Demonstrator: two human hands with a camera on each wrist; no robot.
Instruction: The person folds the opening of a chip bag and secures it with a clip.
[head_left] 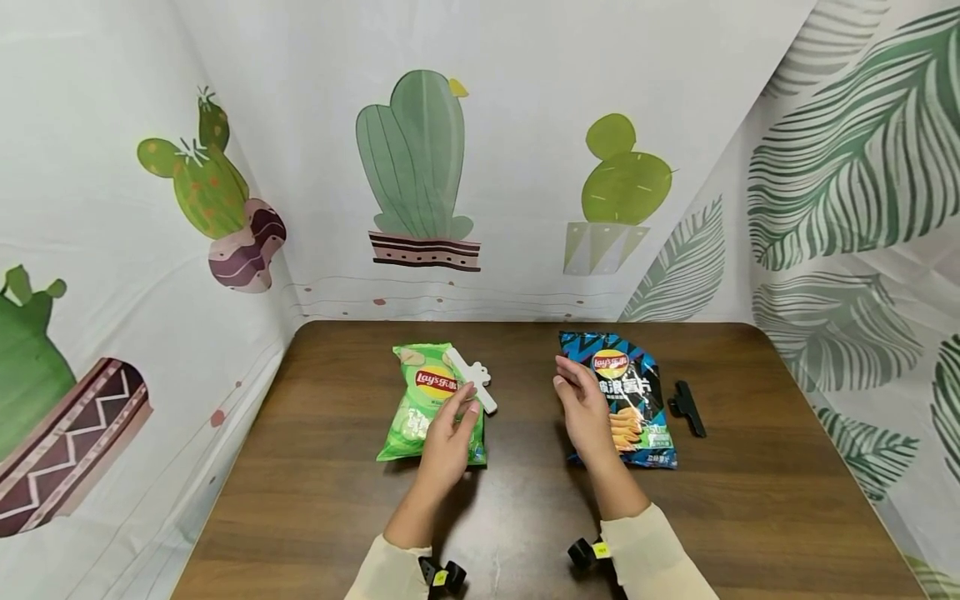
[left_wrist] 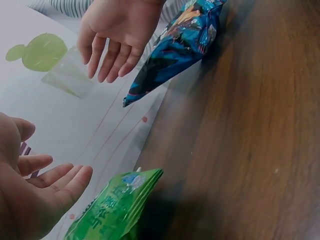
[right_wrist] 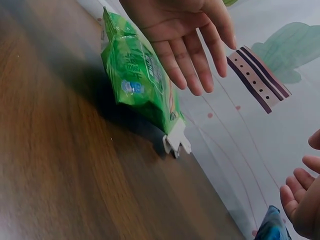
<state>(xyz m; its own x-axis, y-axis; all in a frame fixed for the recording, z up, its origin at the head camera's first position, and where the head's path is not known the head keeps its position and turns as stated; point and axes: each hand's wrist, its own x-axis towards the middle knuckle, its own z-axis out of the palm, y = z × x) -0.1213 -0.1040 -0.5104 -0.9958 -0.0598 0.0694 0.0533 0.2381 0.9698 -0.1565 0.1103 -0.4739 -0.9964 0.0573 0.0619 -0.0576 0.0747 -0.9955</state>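
Observation:
A green Lay's chip bag [head_left: 412,421] lies on the table, left of centre. At its upper right corner sits a white bag clip [right_wrist: 177,136], which grips the bag's edge in the right wrist view. My left hand [head_left: 447,435] is raised over the bag's right side, fingers loosely extended and holding nothing. To the right lies a blue and black Lay's chip bag [head_left: 643,392], its top right corner slanted. Over its left edge hovers my right hand [head_left: 587,410], relaxed, with nothing in it. Beside that bag rests a black bag clip [head_left: 686,408].
The brown wooden table [head_left: 337,517] spans the workspace, its back edge against a white curtain [head_left: 525,100] printed with cacti. Leaf-patterned cloth [head_left: 847,167] hangs on the right. Small black wrist cameras [head_left: 447,577] sit at both cuffs.

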